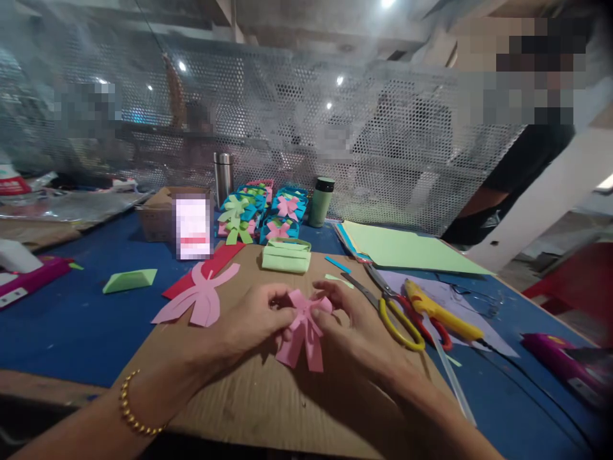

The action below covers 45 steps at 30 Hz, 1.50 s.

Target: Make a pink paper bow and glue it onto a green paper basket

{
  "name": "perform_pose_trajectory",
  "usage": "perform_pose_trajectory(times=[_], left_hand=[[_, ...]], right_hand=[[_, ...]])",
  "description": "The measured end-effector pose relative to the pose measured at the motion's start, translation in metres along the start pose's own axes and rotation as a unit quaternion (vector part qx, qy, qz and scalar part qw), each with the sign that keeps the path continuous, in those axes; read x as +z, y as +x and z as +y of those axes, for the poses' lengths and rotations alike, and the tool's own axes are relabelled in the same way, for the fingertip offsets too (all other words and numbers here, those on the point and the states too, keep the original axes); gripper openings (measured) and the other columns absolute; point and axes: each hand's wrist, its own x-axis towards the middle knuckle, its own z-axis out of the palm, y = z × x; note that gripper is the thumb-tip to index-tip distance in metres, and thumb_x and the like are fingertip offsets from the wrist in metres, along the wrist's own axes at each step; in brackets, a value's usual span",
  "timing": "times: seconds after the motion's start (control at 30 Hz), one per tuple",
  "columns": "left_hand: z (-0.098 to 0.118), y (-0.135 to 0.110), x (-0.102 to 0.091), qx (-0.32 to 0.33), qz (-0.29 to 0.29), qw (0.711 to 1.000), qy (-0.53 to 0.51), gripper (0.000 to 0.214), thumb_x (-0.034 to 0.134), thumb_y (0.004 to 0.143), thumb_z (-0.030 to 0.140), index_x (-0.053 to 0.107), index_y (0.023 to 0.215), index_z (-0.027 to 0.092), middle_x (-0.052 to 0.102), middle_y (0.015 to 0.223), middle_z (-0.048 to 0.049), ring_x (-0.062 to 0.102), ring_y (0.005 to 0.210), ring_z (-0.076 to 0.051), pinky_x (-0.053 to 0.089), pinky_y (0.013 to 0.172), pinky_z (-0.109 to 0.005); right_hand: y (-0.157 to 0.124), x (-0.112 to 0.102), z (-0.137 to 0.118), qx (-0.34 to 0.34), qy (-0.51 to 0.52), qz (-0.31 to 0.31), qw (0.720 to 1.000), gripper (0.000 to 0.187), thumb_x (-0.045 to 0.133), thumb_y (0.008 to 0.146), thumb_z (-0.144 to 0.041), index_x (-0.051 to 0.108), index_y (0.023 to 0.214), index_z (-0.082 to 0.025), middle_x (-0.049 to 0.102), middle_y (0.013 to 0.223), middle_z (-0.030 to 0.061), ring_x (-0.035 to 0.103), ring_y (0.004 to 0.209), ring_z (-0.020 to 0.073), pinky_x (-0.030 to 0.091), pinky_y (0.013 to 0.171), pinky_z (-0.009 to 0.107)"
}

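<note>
Between my two hands is a pink paper bow [301, 338] with two tails hanging down, held above a sheet of cardboard [230, 409]. My left hand [265, 313] pinches its left side between thumb and fingers. On the right side, my right hand [342, 316] presses it with the thumb, fingers curled behind. Just beyond the hands sits a folded light green paper box [286, 257]. Left of my hands lies a flat pink paper bow cutout [205, 297], partly over a red paper piece [186, 278].
To the right lie yellow-handled scissors [402, 326], red-handled scissors [443, 335] and a yellow glue gun [443, 310] with a cord. Green paper sheets [416, 248] are stacked behind. At the back stand finished bow-topped paper boxes [287, 207], a green bottle [322, 203] and a steel flask [223, 182].
</note>
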Motion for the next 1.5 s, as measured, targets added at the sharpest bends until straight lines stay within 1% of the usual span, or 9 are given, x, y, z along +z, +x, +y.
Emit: perform_pose_trajectory(times=[0.1,0.23,0.43,0.6,0.7,0.83,1.07,1.27,1.5], left_hand=[[0.001,-0.001,0.002,-0.005,0.012,1.000,0.018,0.013,0.056,0.081,0.021,0.063,0.090,0.015,0.059,0.067,0.0004,0.053,0.054,-0.010,0.042,0.049,-0.022],[0.002,-0.002,0.004,-0.030,0.014,0.999,0.028,0.006,0.054,0.081,0.021,0.059,0.082,0.017,0.053,0.060,0.0041,0.044,0.047,-0.008,0.031,0.042,-0.020],[0.000,-0.001,0.003,-0.017,-0.004,1.000,-0.011,0.010,0.061,0.081,0.023,0.062,0.077,0.014,0.058,0.070,0.0007,0.052,0.059,-0.009,0.042,0.053,-0.022],[-0.001,-0.003,0.001,-0.035,0.010,0.999,0.031,0.008,0.056,0.081,0.021,0.057,0.074,0.017,0.050,0.055,0.0049,0.042,0.047,-0.007,0.030,0.042,-0.020],[-0.001,-0.004,0.001,-0.042,0.010,0.999,0.031,0.007,0.054,0.082,0.021,0.056,0.075,0.018,0.050,0.053,0.0052,0.042,0.044,-0.008,0.029,0.040,-0.020],[-0.001,-0.004,0.002,-0.054,-0.001,0.998,0.036,0.011,0.054,0.081,0.024,0.057,0.073,0.018,0.050,0.051,0.0053,0.040,0.040,-0.007,0.026,0.036,-0.019],[-0.003,-0.004,0.002,-0.039,-0.001,0.998,0.044,0.010,0.051,0.078,0.018,0.054,0.068,0.018,0.050,0.052,0.0052,0.040,0.045,-0.006,0.026,0.039,-0.018],[-0.005,-0.005,0.001,-0.036,-0.014,0.999,0.025,0.013,0.051,0.080,0.021,0.051,0.067,0.019,0.048,0.052,0.0052,0.039,0.044,-0.007,0.026,0.040,-0.021],[-0.007,-0.005,-0.002,-0.030,-0.025,0.999,0.025,0.017,0.050,0.086,0.028,0.050,0.071,0.019,0.050,0.057,0.0041,0.041,0.047,-0.008,0.027,0.042,-0.023]], right_hand=[[-0.003,0.003,0.002,0.010,0.001,0.006,1.000,0.032,0.058,0.079,-0.027,0.060,0.110,-0.018,0.073,0.093,0.0061,0.069,0.087,0.0225,0.056,0.081,0.039],[-0.003,0.006,0.005,0.024,0.015,0.006,1.000,0.033,0.054,0.077,-0.023,0.060,0.109,-0.016,0.071,0.082,0.0035,0.067,0.075,0.0194,0.055,0.068,0.033],[-0.003,0.008,0.005,0.026,0.015,0.004,1.000,0.032,0.054,0.076,-0.020,0.062,0.107,-0.017,0.070,0.080,0.0027,0.065,0.072,0.0177,0.052,0.065,0.030],[-0.005,0.008,0.001,0.003,-0.004,0.027,1.000,0.024,0.054,0.083,-0.027,0.065,0.103,-0.018,0.070,0.087,0.0045,0.064,0.076,0.0183,0.051,0.067,0.031],[-0.004,0.006,0.001,-0.015,-0.009,0.039,0.999,0.021,0.052,0.086,-0.030,0.067,0.097,-0.019,0.069,0.083,0.0039,0.063,0.073,0.0179,0.049,0.064,0.030],[-0.003,0.004,0.000,-0.032,-0.019,0.046,0.998,0.020,0.053,0.086,-0.029,0.069,0.095,-0.019,0.071,0.089,0.0049,0.063,0.078,0.0191,0.048,0.072,0.033],[-0.005,0.002,-0.004,-0.090,-0.052,0.062,0.993,0.011,0.057,0.084,-0.019,0.068,0.081,-0.019,0.069,0.081,0.0028,0.063,0.079,0.0193,0.046,0.074,0.033],[-0.008,0.003,-0.003,-0.164,-0.060,0.048,0.983,0.016,0.054,0.087,-0.011,0.069,0.085,-0.018,0.065,0.092,0.0066,0.062,0.090,0.0201,0.046,0.081,0.034],[-0.009,0.003,0.000,-0.189,-0.075,0.038,0.978,0.017,0.055,0.089,-0.010,0.070,0.086,-0.018,0.063,0.094,0.0072,0.060,0.093,0.0218,0.045,0.085,0.038]])
